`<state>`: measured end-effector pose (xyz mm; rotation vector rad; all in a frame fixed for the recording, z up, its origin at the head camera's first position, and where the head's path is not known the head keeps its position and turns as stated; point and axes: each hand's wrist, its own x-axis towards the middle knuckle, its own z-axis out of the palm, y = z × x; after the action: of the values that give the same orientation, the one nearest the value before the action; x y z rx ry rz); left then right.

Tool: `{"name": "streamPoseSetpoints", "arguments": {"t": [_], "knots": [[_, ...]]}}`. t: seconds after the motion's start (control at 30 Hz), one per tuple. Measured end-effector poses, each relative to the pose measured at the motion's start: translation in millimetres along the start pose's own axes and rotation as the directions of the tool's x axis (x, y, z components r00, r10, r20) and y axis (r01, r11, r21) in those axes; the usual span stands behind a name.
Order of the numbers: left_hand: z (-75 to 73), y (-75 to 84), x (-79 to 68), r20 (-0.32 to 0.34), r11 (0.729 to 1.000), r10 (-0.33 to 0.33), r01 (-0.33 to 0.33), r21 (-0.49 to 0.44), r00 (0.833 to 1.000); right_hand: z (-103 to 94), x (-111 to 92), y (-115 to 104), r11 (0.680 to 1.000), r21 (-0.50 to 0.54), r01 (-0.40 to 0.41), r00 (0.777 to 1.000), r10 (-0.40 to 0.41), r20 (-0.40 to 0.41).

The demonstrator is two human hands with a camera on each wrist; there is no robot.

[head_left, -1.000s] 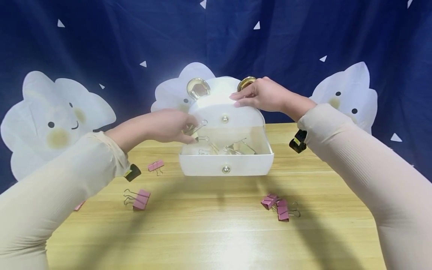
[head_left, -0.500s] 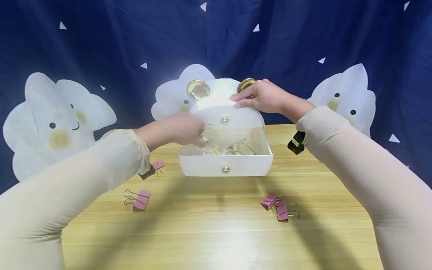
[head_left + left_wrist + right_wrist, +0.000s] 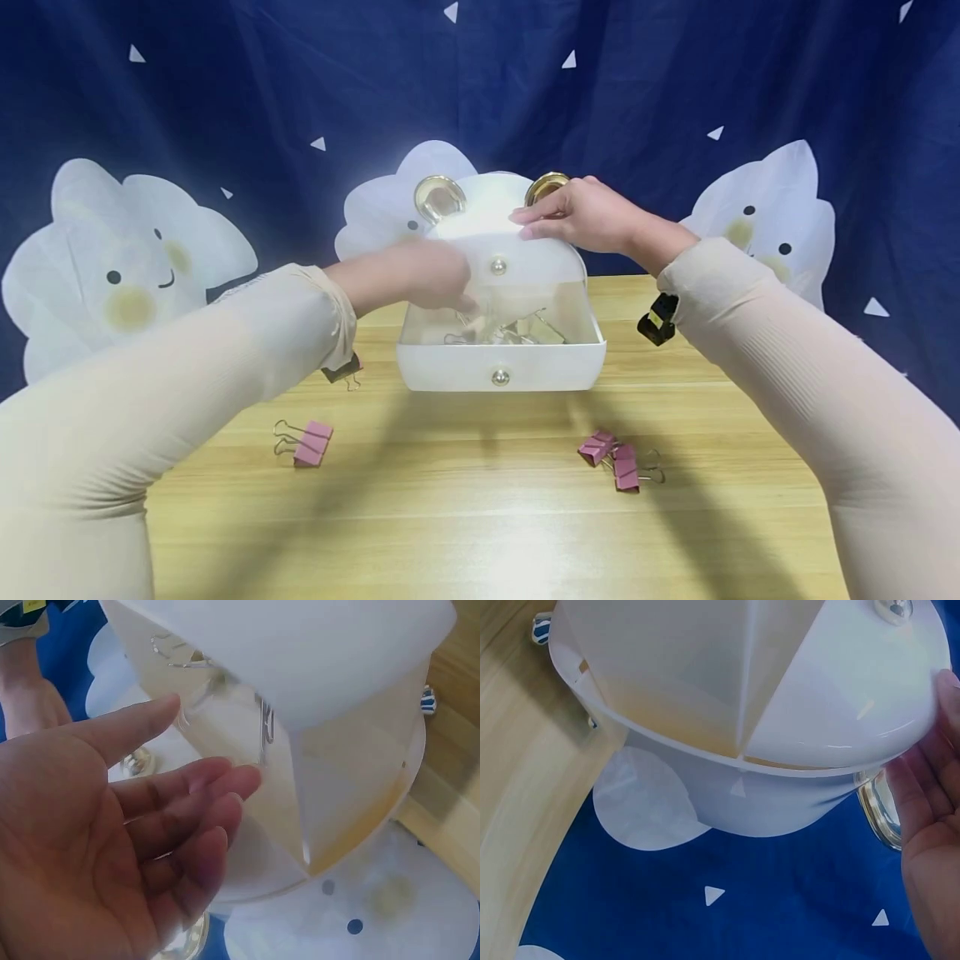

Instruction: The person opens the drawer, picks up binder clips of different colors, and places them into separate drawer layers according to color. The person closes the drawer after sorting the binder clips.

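A white drawer box with round gold ears stands on the table, its lower drawer pulled out. Several binder clips lie inside the drawer. My left hand, blurred in the head view, is over the drawer's left side. In the left wrist view its fingers are loosely bent, thumb apart, with nothing between them; a clip's wire handle shows just past the fingertips. My right hand rests with extended fingers and thumb on the box top beside the right gold ear.
On the wooden table, a pink binder clip lies at the left and two touching pink clips lie at the right. Another clip is mostly hidden by my left wrist. A blue curtain with white cloud shapes hangs behind.
My left hand has moved right and into the drawer with a binder clip and has let it go there. My right hand has stayed on the box top.
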<state>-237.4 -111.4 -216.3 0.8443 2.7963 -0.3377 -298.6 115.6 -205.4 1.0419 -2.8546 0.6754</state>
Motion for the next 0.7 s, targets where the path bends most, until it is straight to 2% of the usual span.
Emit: {"name": "streamPoseSetpoints", "arguments": {"t": [0.1,0.2,0.27,0.33,0.43,0.5,0.7], "knots": [[-1.6,-2.7,-7.3,-0.045,0.999,0.039,-0.040,-0.031,0.998,0.5,-0.1,-0.3,1.000,0.001,0.004,1.000,-0.004,-0.004],[0.9,-6.3,-17.2,-0.124,0.987,0.068,-0.085,-0.138,0.990,1.7,0.1,-0.7,1.000,0.008,0.000,1.000,0.001,-0.004],[3.4,-8.3,-24.1,-0.171,0.969,0.095,-0.130,-0.212,0.981,2.2,0.4,-1.1,1.000,0.010,-0.002,1.000,0.002,-0.004],[5.6,-9.8,-31.3,-0.201,0.937,0.115,-0.173,-0.304,0.973,2.7,0.9,-1.6,1.000,0.011,0.000,1.000,0.000,-0.007],[9.6,-9.4,-41.1,-0.217,0.871,0.141,-0.225,-0.436,0.966,2.7,1.1,-1.9,1.000,0.008,0.002,1.000,-0.002,-0.015],[13.7,-6.7,-47.5,-0.197,0.814,0.147,-0.232,-0.532,0.969,3.0,1.0,-1.7,1.000,0.009,0.000,1.000,0.000,-0.020],[34.7,9.2,-60.1,-0.100,0.604,0.121,-0.153,-0.782,0.988,3.7,0.5,0.8,1.000,0.016,-0.009,0.999,0.009,-0.030]]}}
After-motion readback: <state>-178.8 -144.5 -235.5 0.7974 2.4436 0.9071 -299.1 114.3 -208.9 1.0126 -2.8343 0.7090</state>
